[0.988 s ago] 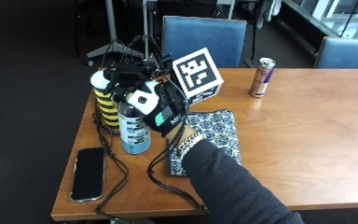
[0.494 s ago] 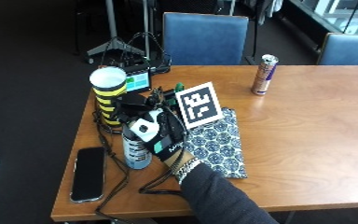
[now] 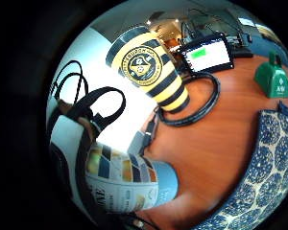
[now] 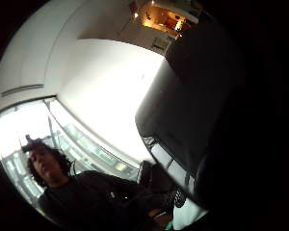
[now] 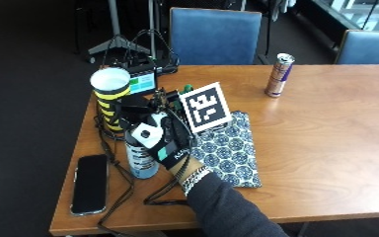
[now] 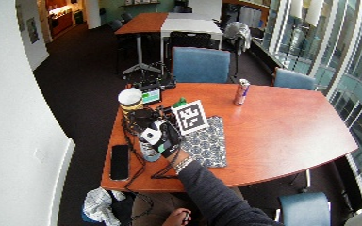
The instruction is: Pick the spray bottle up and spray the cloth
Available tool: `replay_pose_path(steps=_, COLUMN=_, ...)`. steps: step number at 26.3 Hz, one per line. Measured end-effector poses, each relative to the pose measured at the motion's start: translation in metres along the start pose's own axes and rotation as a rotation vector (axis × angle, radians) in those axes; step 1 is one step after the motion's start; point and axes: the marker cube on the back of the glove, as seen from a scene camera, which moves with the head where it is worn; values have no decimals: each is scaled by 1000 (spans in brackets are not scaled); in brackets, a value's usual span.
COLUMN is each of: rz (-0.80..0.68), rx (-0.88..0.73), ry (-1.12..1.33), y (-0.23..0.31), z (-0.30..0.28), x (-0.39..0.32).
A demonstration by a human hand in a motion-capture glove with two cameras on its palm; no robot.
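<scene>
The gloved right hand point(image 5: 167, 143) is at the spray bottle point(image 5: 140, 160), which stands upright on the wooden table point(image 5: 321, 143) near its left edge. The hand covers the upper part of the bottle. In the little finger side palm view the bottle's printed label point(image 3: 122, 184) lies close against the palm, with the hand's straps beside it. Whether the fingers are curled round the bottle cannot be told from any view.

The patterned blue and white cloth point(image 5: 232, 150) lies flat on the table just to the right of the bottle and the hand. The forearm in a dark sleeve point(image 5: 225, 207) reaches in from the near edge of the table, and the wrist passes over the cloth's near left corner.

A tall yellow and black striped cup point(image 5: 110, 101) stands just beyond the bottle, on the far side. Beyond the cup sits a small device with a lit green screen point(image 5: 142, 83), with black cables around it. A small green object point(image 3: 272, 79) stands on the table between the screen and the cloth.

A black phone point(image 5: 90, 183) lies flat near the left near corner of the table, to the left of the bottle. A drinks can point(image 5: 280, 75) stands upright toward the far side of the table, well apart from the cloth. Two blue chairs point(image 5: 214, 35) stand behind the far edge.
</scene>
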Motion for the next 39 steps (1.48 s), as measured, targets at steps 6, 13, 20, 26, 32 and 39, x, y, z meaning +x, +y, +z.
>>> replay_pose_path(steps=6, rz=-1, rx=1, ry=1, y=6, z=0, x=7)
replay_pose_path(steps=13, rz=60, rx=-21, ry=-9, y=22, z=4, x=15)
replay_pose_path(steps=20, rz=161, rx=-85, ry=-26, y=39, z=10, x=26)
replay_pose_path(steps=26, rz=195, rx=-170, ry=118, y=43, z=-12, x=32)
replay_pose_path(steps=32, rz=229, rx=-412, ry=371, y=69, z=-51, x=35)
replay_pose_path(steps=39, rz=203, rx=-640, ry=647, y=107, z=-92, x=13)
